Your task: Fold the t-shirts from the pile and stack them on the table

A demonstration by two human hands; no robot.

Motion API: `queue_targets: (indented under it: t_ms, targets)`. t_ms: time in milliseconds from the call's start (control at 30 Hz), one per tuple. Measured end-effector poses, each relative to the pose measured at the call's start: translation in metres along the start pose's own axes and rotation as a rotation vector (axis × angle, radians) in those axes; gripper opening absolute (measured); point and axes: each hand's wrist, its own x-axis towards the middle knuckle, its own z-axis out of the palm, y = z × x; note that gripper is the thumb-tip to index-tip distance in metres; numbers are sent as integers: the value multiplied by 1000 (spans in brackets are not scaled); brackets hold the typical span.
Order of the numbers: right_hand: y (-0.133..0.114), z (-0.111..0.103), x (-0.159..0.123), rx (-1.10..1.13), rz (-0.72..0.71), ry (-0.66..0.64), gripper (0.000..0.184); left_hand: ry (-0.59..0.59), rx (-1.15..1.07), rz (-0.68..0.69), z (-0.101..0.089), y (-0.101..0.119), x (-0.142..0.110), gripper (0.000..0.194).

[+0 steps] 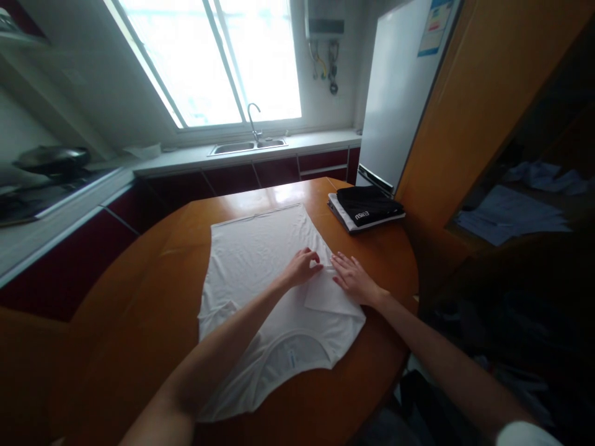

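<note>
A white T-shirt (251,260) lies spread on the wooden table, with its neckline toward me and its hem at the far side. The sleeve on the right is folded inward over the body, and the left sleeve also lies inward, partly behind my forearm. My left hand (301,269) is over the shirt's right half, its fingers curled and thumb and forefinger pinched at the cloth by the folded sleeve. Flat on the shirt's right edge rests my right hand (354,279), fingers stretched out and pointing toward the left hand.
A stack of folded clothes, with a black garment (367,204) on top, sits at the table's far right. Beyond the round-edged table (153,272) are a counter with a sink (232,147), a wok (51,160) on the stove, and a fridge (395,93).
</note>
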Motion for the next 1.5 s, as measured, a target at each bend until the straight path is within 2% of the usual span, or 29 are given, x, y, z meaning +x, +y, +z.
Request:
queue_targets:
  t_ms: [100, 200, 267, 333, 433, 500, 567, 667, 800, 967, 1133, 1300, 1500]
  targets:
    - [4, 1, 5, -87, 41, -106, 63, 95, -15, 1, -19, -9, -14, 23]
    - [5, 1, 5, -121, 42, -47, 65, 175, -18, -39, -54, -26, -45, 28]
    - [5, 4, 7, -124, 8, -19, 65, 187, -1, -85, -80, -39, -76, 30]
    - [4, 8, 9, -129, -34, -54, 65, 191, 32, -133, -102, -48, -112, 32]
    - [3, 15, 12, -151, -47, -137, 67, 215, 102, -200, -117, -50, -169, 32]
    - [1, 16, 11, -176, -16, -131, 69, 230, 140, -232, -116, -45, -202, 32]
    - [-5, 14, 10, -203, 10, -70, 69, 239, 158, -253, -109, -38, -227, 31]
    - [-22, 15, 10, -222, -45, -8, 68, 255, 167, -282, -94, -30, -244, 30]
    - [-43, 29, 13, -218, -143, -80, 69, 263, 225, -314, -73, -31, -244, 33]
    - [-46, 41, 16, -190, -144, -97, 76, 295, 328, -292, -55, -31, -245, 38]
    - [-48, 40, 12, -179, -121, -19, 84, 270, 404, -314, -52, -23, -248, 54]
    - [-56, 46, 7, -210, -79, -76, 97, 139, 490, -350, -43, -25, -251, 73]
    - [-54, 44, 7, -214, -74, -3, 97, 188, 507, -345, -48, -21, -251, 75]
